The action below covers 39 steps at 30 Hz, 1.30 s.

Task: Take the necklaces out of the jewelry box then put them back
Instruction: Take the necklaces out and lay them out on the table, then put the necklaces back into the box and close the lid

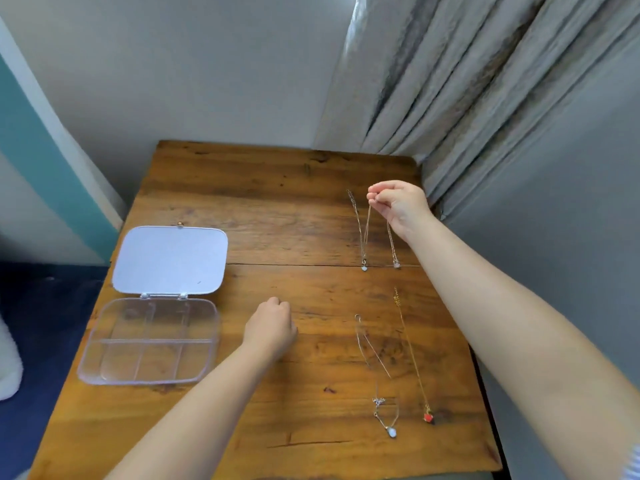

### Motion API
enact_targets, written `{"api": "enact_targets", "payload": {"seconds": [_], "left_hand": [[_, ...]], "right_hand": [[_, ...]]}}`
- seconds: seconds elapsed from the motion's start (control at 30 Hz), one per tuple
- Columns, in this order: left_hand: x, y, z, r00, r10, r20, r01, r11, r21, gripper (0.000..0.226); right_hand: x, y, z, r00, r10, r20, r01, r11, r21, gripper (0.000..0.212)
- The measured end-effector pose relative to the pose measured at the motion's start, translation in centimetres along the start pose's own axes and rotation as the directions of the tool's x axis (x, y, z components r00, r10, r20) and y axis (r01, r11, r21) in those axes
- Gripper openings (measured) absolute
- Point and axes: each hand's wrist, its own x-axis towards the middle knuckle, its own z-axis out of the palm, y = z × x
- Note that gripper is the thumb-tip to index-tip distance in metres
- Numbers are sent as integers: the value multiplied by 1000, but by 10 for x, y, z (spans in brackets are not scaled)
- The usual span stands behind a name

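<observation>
A clear plastic jewelry box point(149, 341) lies open at the table's left, its compartments looking empty and its lid point(169, 259) laid flat behind it. My right hand point(398, 202) pinches the top of a thin necklace point(393, 245) at the far right; its pendant rests on the wood. Beside it lies a silver necklace with a heart pendant point(360, 233). Nearer me lie a silver necklace with a pale oval pendant point(379, 382) and a gold necklace with a red pendant point(414, 358). My left hand point(272, 327) rests on the table as a loose fist, right of the box.
The wooden table point(270, 209) stands in a corner against a grey wall, with a grey curtain point(467, 81) at the back right. Dark blue floor point(45, 306) shows at the left.
</observation>
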Motion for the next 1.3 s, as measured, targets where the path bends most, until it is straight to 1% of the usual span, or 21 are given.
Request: {"api": "enact_targets", "payload": {"seconds": [0.07, 0.17, 0.23, 0.3, 0.37, 0.47, 0.53, 0.6, 0.67, 0.73, 0.77, 0.83, 0.93, 1.03, 1.13, 1.23, 1.3], "left_hand": [[9, 10, 10, 999, -48, -21, 48, 998, -30, 32], [15, 19, 26, 993, -90, -72, 86, 994, -61, 33], [15, 18, 38, 990, -103, -99, 97, 993, -63, 35], [14, 14, 49, 988, -104, -110, 99, 994, -54, 40], [12, 10, 60, 987, -82, -138, 79, 997, -23, 47], [11, 3, 73, 982, -25, -187, 33, 999, 42, 54], [10, -3, 81, 983, 1, -184, 8, 999, 47, 55], [9, -8, 86, 985, 16, -169, -9, 999, 41, 57], [8, -10, 87, 986, 29, -166, -25, 999, 26, 57], [8, -11, 87, 986, 36, -161, -33, 999, 19, 58], [8, -11, 86, 987, 40, -158, -36, 999, 26, 59], [8, -12, 86, 988, 48, -150, -43, 998, 43, 59], [8, -13, 87, 987, 66, -148, -60, 997, 48, 60], [8, -15, 88, 984, 93, -151, -85, 994, 62, 60], [8, -18, 90, 982, 116, -147, -108, 992, 62, 60], [7, -18, 88, 974, 153, -166, -151, 988, 23, 57], [-2, -15, 85, 970, 144, -195, -159, 986, -59, 54]], "right_hand": [[19, 0, -4, 999, -32, 15, 31, 999, 38, 33], [26, 4, -6, 996, -63, 62, 54, 989, 140, 33], [18, 14, -8, 989, -67, 132, 43, 984, 175, 32], [5, 36, -10, 977, -41, 210, 4, 985, 173, 31], [-11, 69, -13, 968, 36, 248, -63, 993, 103, 29], [-33, 125, -20, 957, 177, 229, -145, 978, -148, 21], [-46, 153, -23, 947, 224, 229, -148, 940, -308, 17], [-59, 169, -21, 936, 239, 259, -133, 920, -369, 16], [-71, 179, -16, 945, 191, 264, -59, 896, -441, 14], [-82, 186, -11, 959, 91, 268, 82, 816, -573, 11], [-88, 189, -10, 958, 59, 282, 132, 781, -610, 13], [-97, 191, -7, 953, 28, 302, 182, 744, -643, 18], [-105, 194, -8, 962, -5, 274, 199, 701, -685, 25], [-112, 199, -13, 964, 2, 267, 200, 654, -729, 27], [-121, 196, -23, 966, -3, 257, 194, 663, -723, 26], [-135, 190, -47, 987, -81, 139, 156, 701, -696, 20], [-148, 191, -77, 991, -127, 47, 122, 686, -717, 18]]}}
